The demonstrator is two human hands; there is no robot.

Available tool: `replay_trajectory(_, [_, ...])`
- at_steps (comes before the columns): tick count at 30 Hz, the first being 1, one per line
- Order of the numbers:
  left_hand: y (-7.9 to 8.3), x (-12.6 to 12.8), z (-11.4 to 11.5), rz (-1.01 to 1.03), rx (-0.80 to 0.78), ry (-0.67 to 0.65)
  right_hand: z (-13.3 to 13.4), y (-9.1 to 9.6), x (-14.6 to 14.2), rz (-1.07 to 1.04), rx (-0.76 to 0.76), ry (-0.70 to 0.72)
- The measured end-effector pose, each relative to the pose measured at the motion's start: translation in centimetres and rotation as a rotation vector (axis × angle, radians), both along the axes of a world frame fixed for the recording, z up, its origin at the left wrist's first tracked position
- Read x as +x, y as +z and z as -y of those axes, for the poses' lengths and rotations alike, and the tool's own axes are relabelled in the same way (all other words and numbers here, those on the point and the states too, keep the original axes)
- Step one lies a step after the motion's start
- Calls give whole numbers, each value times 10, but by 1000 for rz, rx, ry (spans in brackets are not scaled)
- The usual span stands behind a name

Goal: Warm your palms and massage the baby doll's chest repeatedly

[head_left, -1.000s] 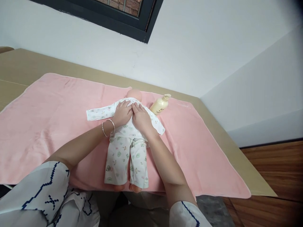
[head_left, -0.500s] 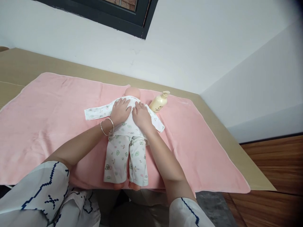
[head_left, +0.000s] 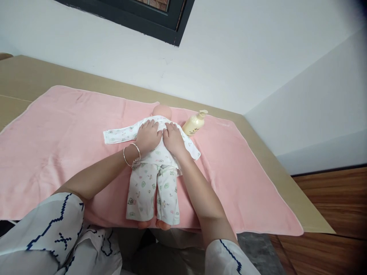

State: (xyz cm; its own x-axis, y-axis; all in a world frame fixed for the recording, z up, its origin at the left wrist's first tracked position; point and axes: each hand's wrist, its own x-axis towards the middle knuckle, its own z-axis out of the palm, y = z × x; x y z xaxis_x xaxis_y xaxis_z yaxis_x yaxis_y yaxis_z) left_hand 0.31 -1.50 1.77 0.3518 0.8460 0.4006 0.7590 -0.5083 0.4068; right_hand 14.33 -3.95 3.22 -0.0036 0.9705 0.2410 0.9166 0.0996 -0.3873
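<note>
Here both the left hand [head_left: 147,134] and right hand [head_left: 172,138] lie flat, open-palmed, on the doll [head_left: 153,168]; gripping nothing.

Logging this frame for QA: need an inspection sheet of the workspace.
Surface: tan table under a pink towel, spread flat.
Job's things: doll in printed pyjamas on the towel, head far, feet at the near edge.
Clutter: cream pump bottle beside the doll's head.
Hands: left hand and right hand flat, side by side on the doll's back; bangles on the left wrist.
Cables: nothing seen.
Surroundings: white wall, dark window frame, wood floor.
</note>
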Motion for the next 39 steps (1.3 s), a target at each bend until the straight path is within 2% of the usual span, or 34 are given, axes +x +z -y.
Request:
replay_trajectory(3, [-5, -8, -23, 66, -98, -20, 17, 9, -19, 98, -28, 6])
replay_trajectory(5, [-8, -9, -30, 74, -115, -34, 22, 13, -23, 125, -54, 20])
replay_trajectory(7, [-7, -8, -25, 47, -80, -35, 18, 12, -18, 88, -59, 23])
replay_trajectory(11, [2, 0, 2, -91, 29, -26, -5, 3, 8, -51, -57, 3])
replay_trajectory(15, [9, 1, 13, -154, 45, -10, -11, -1, 18, -25, -51, -13])
replay_trajectory(21, [-9, -7, -21, -28, -82, -43, 22, 15, -18, 191, -40, 4])
replay_trajectory(24, [-16, -6, -27, 33, -99, -36, 27, 18, -24, 188, -50, 12])
replay_trajectory(26, [-13, -3, -18, 9, -64, -21, 20, 15, -17, 114, -50, 12])
replay_trajectory(29, [1, 1, 6, -123, -7, 2, 3, 7, 1, 3, -83, 21])
replay_trajectory(31, [11, 2, 21, -206, 21, 27, -4, 3, 9, -19, -100, 40])
replay_trajectory(33, [17, 1, 26, -241, 26, 33, -3, 3, 7, 13, -93, 47])
replay_trajectory(36, [14, -3, 13, -198, 10, 6, 11, 8, -11, 124, -76, 4])
replay_trajectory(39, [-1, -4, -7, -75, -24, 17, 23, 13, -27, 203, -69, -18])
